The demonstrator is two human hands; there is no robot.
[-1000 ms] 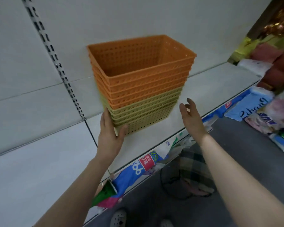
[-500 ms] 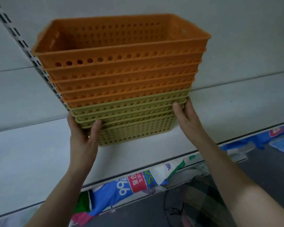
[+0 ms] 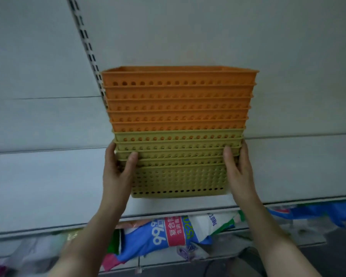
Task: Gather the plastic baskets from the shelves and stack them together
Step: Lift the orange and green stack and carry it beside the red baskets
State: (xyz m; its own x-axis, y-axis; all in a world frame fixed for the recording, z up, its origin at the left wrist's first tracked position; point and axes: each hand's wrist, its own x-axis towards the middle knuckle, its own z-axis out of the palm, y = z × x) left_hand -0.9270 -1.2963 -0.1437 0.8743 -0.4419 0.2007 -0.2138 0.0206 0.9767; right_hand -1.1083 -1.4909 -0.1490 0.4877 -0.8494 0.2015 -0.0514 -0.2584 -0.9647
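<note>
A nested stack of perforated plastic baskets stands on the white shelf (image 3: 48, 186). Several orange baskets (image 3: 178, 100) sit on top of several olive-green baskets (image 3: 178, 176). My left hand (image 3: 118, 168) clasps the left end of the green baskets, thumb across the front rims. My right hand (image 3: 238, 168) clasps the right end the same way. Both hands grip the stack from its two sides. The stack's bottom edge is level with the shelf surface; I cannot tell whether it touches.
A slotted metal upright (image 3: 88, 47) runs up the white back panel just left of the stack. Below the shelf edge lie blue, white and red printed bags (image 3: 168, 234) and other soft packages (image 3: 328, 212).
Both hands have closed around the ends of the green baskets, from open beside the stack a second ago. The view has swung to face the stack head-on.
</note>
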